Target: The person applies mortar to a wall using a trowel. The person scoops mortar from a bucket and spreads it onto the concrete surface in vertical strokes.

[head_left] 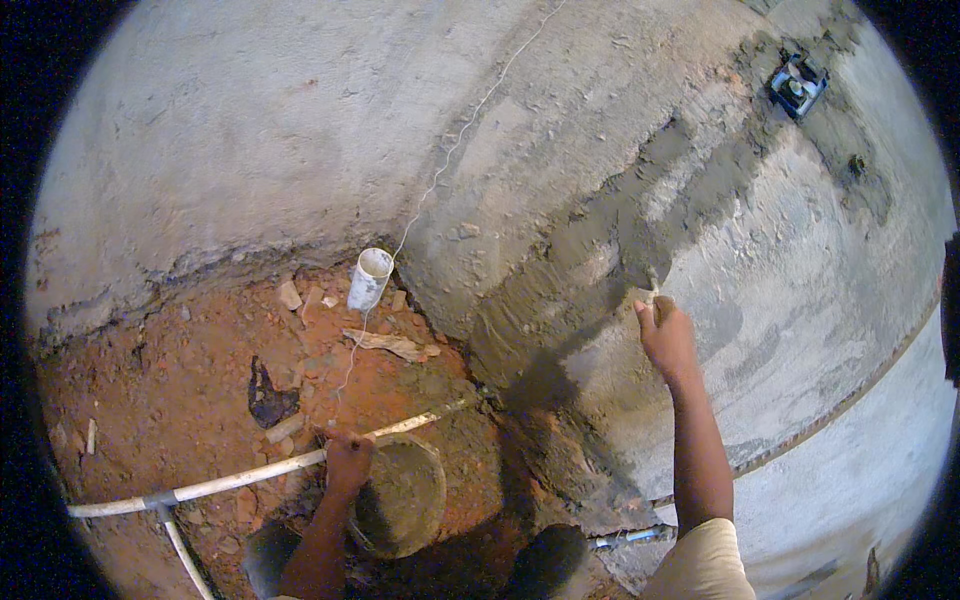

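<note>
My right hand [668, 335] is closed round the pale handle of a trowel [651, 293] against the wall on the right. Its blade is hard to tell from the wet grey mortar [590, 245] spread in a rough diagonal band there. Lower left, my left hand [349, 458] is a closed fist beside the rim of a round bucket [437, 480]. A long white pipe [250, 476] passes right by that fist. What the left fingers grip, if anything, is hidden. Greyish mortar shows inside the bucket.
A white upright pipe stub [368, 282] stands in the wall corner, with a thin string [436, 180] running up past it. Reddish soil [190, 370] holds rubble, a wood piece [390, 345] and a black scrap [270, 400]. A blue electrical box [798, 88] sits in the right wall.
</note>
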Motion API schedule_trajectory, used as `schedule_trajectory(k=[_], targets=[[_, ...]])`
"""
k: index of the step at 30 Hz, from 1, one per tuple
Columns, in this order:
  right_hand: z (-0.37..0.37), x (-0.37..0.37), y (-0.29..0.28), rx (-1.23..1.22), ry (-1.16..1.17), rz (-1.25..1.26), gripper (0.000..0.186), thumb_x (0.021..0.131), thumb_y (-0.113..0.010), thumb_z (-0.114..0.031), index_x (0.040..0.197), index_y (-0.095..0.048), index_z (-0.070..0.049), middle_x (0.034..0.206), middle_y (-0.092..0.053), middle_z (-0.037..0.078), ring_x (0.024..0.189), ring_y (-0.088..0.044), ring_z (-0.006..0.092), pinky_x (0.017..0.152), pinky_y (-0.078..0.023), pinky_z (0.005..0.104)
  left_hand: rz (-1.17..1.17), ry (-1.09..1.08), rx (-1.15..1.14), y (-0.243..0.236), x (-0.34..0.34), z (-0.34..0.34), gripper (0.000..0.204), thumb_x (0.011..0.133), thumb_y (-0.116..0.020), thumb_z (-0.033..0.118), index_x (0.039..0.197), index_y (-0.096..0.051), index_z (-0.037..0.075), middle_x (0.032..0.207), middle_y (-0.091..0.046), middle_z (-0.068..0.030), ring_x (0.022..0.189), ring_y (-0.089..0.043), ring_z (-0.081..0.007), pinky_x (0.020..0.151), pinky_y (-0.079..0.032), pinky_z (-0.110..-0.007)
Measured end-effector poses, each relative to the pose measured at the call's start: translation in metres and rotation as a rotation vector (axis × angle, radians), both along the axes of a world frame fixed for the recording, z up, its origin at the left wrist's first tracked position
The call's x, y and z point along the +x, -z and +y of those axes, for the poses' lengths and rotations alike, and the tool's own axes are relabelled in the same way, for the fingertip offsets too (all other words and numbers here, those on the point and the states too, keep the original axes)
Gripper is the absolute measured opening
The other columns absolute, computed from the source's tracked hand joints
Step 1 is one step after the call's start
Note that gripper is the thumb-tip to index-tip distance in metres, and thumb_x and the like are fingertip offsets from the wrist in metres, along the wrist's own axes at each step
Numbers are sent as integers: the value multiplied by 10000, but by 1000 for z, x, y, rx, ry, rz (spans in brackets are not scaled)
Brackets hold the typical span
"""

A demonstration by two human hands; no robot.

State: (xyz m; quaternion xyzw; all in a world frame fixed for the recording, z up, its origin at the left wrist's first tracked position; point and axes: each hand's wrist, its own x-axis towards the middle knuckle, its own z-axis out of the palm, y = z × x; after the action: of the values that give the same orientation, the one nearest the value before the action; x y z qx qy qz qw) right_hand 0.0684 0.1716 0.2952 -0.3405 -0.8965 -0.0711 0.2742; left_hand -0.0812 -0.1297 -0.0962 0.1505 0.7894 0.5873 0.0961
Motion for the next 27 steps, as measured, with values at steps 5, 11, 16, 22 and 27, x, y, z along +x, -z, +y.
schedule_trajectory(k=[5,11,16,22,27], targets=[[20,-9,30,-356,-73,113,415,847,-525,-399,915,-598,4,785,-613,239,760,-600,402,656,-456,444,-105,84,32,-9,3,1,262,749,-615,208,694,-557,-42,613,-582,-161,577,-578,-267,557,-445,-377],[27,-40,124,-203,-164,155,412,848,-516,-398,928,-603,-3,841,-617,243,794,-594,410,684,-462,456,-11,-21,112,29,-1,-1,283,759,-624,208,810,-549,-60,687,-608,-141,602,-570,-242,578,-446,-357],[35,-33,147,-298,-80,14,407,839,-522,-400,885,-592,-3,781,-607,227,760,-588,408,675,-460,443,-93,12,102,37,2,10,286,768,-628,252,773,-545,-21,697,-601,-132,637,-583,-255,600,-451,-374],[27,-31,95,-41,-48,-205,385,830,-543,-389,867,-580,-7,728,-594,226,741,-586,408,650,-458,462,679,190,-405,56,-20,7,270,816,-556,275,717,-534,24,629,-567,-104,576,-542,-233,509,-389,-378],[21,-34,-5,30,25,-205,387,817,-564,-377,858,-587,7,725,-590,239,711,-587,413,652,-461,474,472,193,-196,23,-4,-2,160,814,-532,161,684,-539,69,587,-547,-90,568,-547,-254,467,-388,-387]])
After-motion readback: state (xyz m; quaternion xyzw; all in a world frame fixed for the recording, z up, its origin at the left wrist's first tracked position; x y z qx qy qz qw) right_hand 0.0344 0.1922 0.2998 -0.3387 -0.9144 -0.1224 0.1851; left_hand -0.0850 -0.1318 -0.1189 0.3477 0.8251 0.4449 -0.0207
